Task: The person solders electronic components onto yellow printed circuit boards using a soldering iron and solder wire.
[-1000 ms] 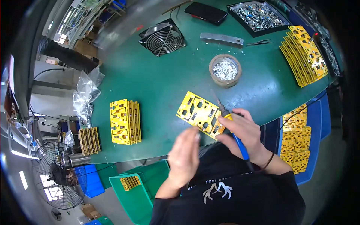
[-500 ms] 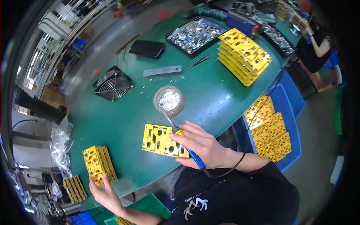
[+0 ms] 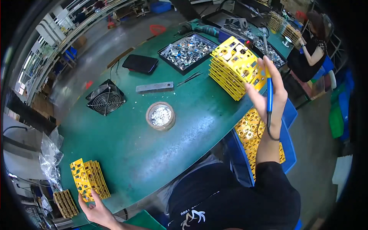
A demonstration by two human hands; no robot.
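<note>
My right hand (image 3: 279, 97) is raised at the right stack of yellow circuit boards (image 3: 237, 57), its fingertips at the near right edge. Within that hand is a soldering iron (image 3: 270, 96) with a blue handle; its metal tip points up and away, over the stack. At the lower left, my left hand (image 3: 99, 211) has thumb and finger at the bottom edge of the foremost yellow circuit board (image 3: 79, 180), which leans beside a row of similar boards (image 3: 99, 178). A round bowl (image 3: 161, 116) of silvery bits sits mid-table.
Behind the bowl lie a metal bar (image 3: 155, 87), tweezers (image 3: 188, 79), a phone (image 3: 140, 64) and a black tray (image 3: 188, 51) of small parts. A fan (image 3: 106, 99) stands left. Blue bins (image 3: 289, 142) with yellow boards flank the table's right edge. A co-worker (image 3: 316, 48) sits far right.
My right hand moved with the soldering iron from the bowl up to the right stack. The yellow board under it no longer lies mid-table. My left hand stays at the left boards.
</note>
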